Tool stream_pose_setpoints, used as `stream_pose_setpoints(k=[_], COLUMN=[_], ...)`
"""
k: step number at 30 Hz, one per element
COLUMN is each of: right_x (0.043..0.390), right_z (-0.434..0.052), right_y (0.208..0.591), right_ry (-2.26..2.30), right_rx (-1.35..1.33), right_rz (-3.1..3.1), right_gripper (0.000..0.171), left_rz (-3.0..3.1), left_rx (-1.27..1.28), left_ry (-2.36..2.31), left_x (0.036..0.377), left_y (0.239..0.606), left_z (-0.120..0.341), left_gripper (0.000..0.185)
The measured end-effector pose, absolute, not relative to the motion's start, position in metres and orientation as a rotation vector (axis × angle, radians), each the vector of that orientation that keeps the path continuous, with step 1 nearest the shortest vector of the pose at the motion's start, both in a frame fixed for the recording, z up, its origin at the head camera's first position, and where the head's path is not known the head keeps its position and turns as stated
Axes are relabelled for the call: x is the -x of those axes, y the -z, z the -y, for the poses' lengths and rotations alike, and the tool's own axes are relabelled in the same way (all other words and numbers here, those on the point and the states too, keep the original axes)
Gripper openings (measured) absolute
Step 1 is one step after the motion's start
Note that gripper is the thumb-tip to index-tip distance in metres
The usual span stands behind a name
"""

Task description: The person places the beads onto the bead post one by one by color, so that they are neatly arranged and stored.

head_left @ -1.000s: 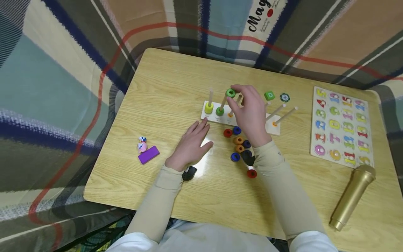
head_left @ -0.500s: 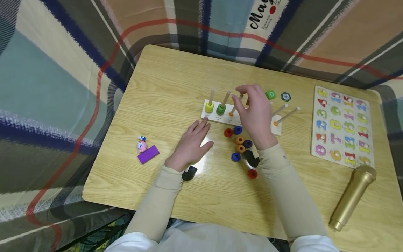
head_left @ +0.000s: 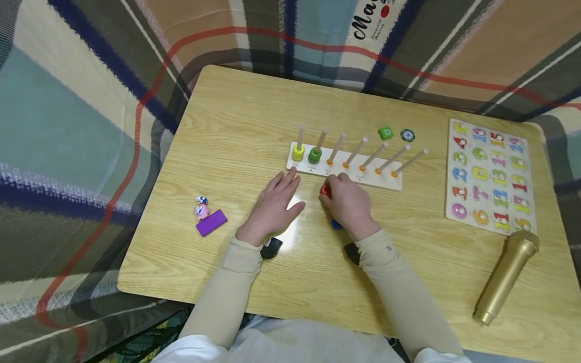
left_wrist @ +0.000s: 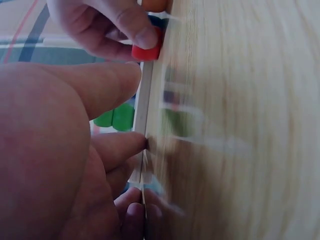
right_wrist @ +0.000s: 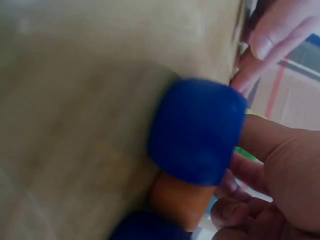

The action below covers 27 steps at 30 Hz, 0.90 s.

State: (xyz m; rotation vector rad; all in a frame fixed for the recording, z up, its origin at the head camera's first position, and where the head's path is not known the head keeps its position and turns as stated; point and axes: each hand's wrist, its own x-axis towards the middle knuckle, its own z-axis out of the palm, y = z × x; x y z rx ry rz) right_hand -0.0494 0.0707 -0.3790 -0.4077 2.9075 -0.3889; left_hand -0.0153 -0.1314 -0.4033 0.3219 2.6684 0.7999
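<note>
My right hand pinches a red ring between thumb and fingers, low over the table in front of the peg board. Flat on the table, my left hand has its fingers spread, fingertips right at the board's front left edge. On the first peg sits a yellow ring; two green rings are stacked on the second. The other pegs carry no rings. Beneath my right hand, a blue ring and an orange ring lie close together; the hand hides most loose rings in the head view.
Left on the table are a purple block and a small figurine. Behind the board lie a green letter block and a round chip. A number puzzle and gold microphone occupy the right side.
My right hand let the second green ring down its peg, left the board, came towards me and took hold of a red ring. My left hand stays in place.
</note>
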Motion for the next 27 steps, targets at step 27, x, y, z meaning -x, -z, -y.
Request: stream_pose_setpoints(k=[27], right_x=[0.092], right_z=[-0.066], right_y=[0.339], right_ry=[1.454], right_rx=[0.25], right_rz=[-3.28], right_gripper=[0.034], left_rz=[-2.658], left_rx=[-0.308], left_ry=[-0.83], left_x=[0.015], left_y=[0.404], left_z=[0.131], left_gripper=[0.071])
